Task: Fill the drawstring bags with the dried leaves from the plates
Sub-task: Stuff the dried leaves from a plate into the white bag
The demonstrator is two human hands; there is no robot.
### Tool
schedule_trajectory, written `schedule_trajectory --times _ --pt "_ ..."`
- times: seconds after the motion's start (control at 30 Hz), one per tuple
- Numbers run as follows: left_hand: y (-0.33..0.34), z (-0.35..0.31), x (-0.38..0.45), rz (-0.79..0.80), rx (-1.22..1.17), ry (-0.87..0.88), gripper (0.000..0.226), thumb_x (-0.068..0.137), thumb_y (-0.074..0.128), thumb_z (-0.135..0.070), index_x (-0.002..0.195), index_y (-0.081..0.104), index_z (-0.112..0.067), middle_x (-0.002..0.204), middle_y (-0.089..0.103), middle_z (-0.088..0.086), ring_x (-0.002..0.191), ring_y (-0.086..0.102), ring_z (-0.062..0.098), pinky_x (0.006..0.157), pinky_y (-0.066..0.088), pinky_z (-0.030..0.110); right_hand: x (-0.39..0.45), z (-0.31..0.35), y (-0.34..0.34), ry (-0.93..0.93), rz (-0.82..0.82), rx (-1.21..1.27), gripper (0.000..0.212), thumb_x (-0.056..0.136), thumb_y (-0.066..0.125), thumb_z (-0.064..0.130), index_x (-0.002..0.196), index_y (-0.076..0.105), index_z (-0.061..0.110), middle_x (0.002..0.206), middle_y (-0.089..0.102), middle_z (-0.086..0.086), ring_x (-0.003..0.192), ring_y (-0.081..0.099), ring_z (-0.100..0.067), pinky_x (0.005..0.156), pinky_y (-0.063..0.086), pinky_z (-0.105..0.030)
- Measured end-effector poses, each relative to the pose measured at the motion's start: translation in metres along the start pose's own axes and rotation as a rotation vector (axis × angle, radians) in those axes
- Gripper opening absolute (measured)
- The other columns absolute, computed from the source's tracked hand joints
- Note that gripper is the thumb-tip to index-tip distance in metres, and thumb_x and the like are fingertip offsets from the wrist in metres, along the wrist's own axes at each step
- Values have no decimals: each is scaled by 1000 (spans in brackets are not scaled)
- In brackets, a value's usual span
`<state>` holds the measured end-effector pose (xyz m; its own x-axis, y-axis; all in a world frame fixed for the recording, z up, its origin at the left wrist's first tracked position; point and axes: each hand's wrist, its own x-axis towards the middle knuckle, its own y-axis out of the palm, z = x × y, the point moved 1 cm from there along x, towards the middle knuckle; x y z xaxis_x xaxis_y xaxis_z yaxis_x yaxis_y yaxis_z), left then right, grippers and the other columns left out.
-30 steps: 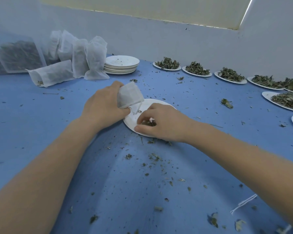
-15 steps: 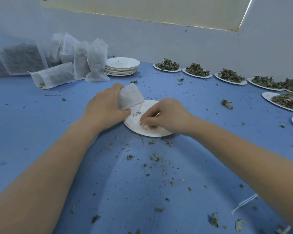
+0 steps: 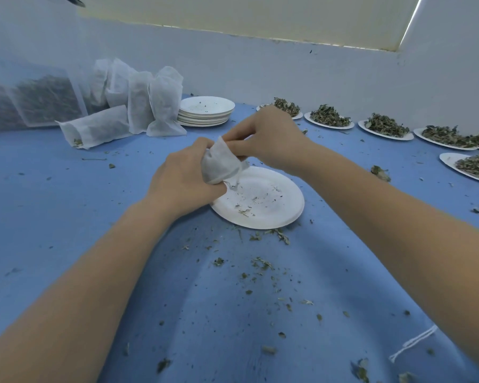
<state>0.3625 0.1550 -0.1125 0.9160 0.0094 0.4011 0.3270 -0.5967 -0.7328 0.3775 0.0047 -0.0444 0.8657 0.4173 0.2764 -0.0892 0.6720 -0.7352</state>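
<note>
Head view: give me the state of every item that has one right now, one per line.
Drawstring bag: held over the plate, partly filled.
Left hand: grips the bag's body.
Right hand: pinches the bag's top edge.
Plate: nearly empty, crumbs only.
Stacked plates: emptied.
Filled bags: four upright, one lying, mouth open.
Plates of dried leaves: still heaped.
Loose string: lying on the table.

right hand (image 3: pixel 268 136) lifted off the plate (image 3: pixel 271 200) to the bag (image 3: pixel 219 161) mouth, fingers (image 3: pixel 233 146) pinching its top edge
</note>
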Motion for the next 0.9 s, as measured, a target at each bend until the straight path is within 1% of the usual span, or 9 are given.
schedule_trajectory --times 0.13,0.27,0.33,0.43,0.5,0.63,0.7,0.8,0.9 --pt "1 3 1 -39 -129 -40 45 65 71 -28 102 47 -29 84 56 -14 80 52 15 64 44 32 4 1 9 7 85 -27 21 92 56 23 96 74 12 74 63 -5 53 40 -1 52 34 -13" --pt "-1 7 3 -72 -218 -85 44 66 73 -31 101 47 -37 82 55 -21 77 50 -6 61 39 17 3 5 -3 13 286 139 31 90 45 -4 108 69 5 107 68 -17 97 64 -28 89 53 -32" --pt "-1 8 3 -79 -233 -86 43 66 74 -32 101 49 -38 81 55 -23 75 49 -10 60 37 13 2 7 -6 -13 275 142 30 88 51 -5 105 71 11 103 72 -7 95 67 -18 84 54 -24" --pt "-2 7 2 -88 -227 -65 43 66 76 -32 99 48 -37 81 54 -23 74 48 -10 60 37 13 4 6 -3 -15 84 4 18 80 67 6 83 73 23 69 68 15 69 65 -7 58 46 -4" --pt "-2 4 2 -102 -204 -43 44 67 76 -36 99 48 -38 80 52 -24 74 48 -8 60 37 13 5 5 3 -21 -14 -68 18 78 68 6 78 73 23 63 63 16 64 59 -5 51 41 -3" --pt "-2 1 0 -124 -163 13 40 67 76 -34 98 50 -39 77 55 -20 72 51 3 60 42 19 3 4 9 -60 64 -95 21 80 68 11 96 75 22 92 73 -2 76 59 -11 60 44 -12" --pt "-2 3 0 -118 -152 11 42 65 74 -31 98 49 -38 77 54 -20 77 51 10 58 39 21 -1 2 3 -59 127 -25 21 86 64 15 100 74 27 97 73 3 80 61 -8 69 47 -15" --pt "0 8 1 -104 -163 -8 49 63 76 -31 103 48 -38 82 54 -20 79 49 10 59 34 17 -10 -11 -7 -17 48 131 25 88 58 10 98 71 29 91 72 13 85 63 5 83 48 -13" --pt "1 14 1 -64 -164 -25 52 62 77 -34 101 43 -41 85 53 -20 82 48 9 60 33 18 -24 -32 -6 142 -38 42 23 87 58 23 107 61 33 112 66 12 106 58 -2 81 48 -17"
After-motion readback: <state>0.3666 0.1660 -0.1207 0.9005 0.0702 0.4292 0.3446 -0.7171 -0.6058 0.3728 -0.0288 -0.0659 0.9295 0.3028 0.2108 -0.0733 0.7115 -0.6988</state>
